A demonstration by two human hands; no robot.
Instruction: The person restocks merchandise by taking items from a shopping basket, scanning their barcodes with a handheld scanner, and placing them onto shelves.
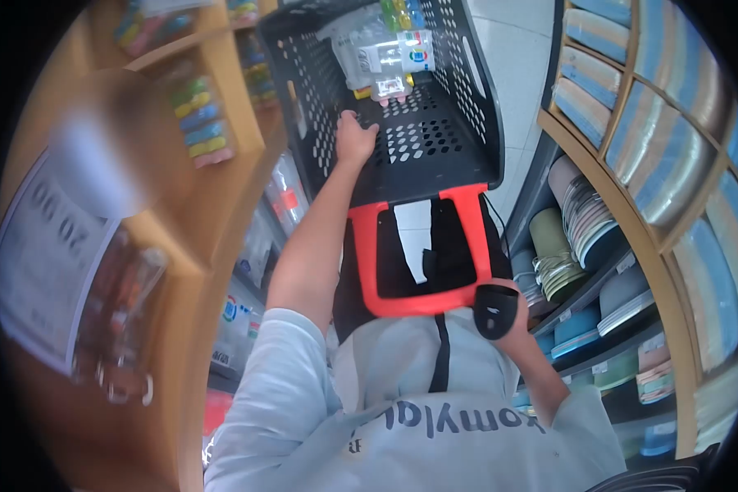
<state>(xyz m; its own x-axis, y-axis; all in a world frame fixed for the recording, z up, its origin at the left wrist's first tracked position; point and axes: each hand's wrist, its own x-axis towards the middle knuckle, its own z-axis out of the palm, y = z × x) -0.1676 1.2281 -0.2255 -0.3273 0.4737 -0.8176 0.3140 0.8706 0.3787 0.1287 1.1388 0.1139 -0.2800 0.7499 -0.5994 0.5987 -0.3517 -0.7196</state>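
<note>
My left hand reaches into a black perforated shopping basket. Its thumb is apart from the fingers, and nothing shows in it. Beyond the fingertips, clear plastic packages with printed labels lie at the basket's far end, among them one with pink and yellow pieces. A red U-shaped handle extends from the basket toward my body. At the handle's right corner, my right hand is closed around a black rounded device that looks like a handheld barcode scanner. The device hides most of those fingers.
Wooden shelving with packaged goods runs close along my left, with a price sign on it. To the right, shelves hold bowls and striped wrapped packs. Pale floor tiles show beyond the basket.
</note>
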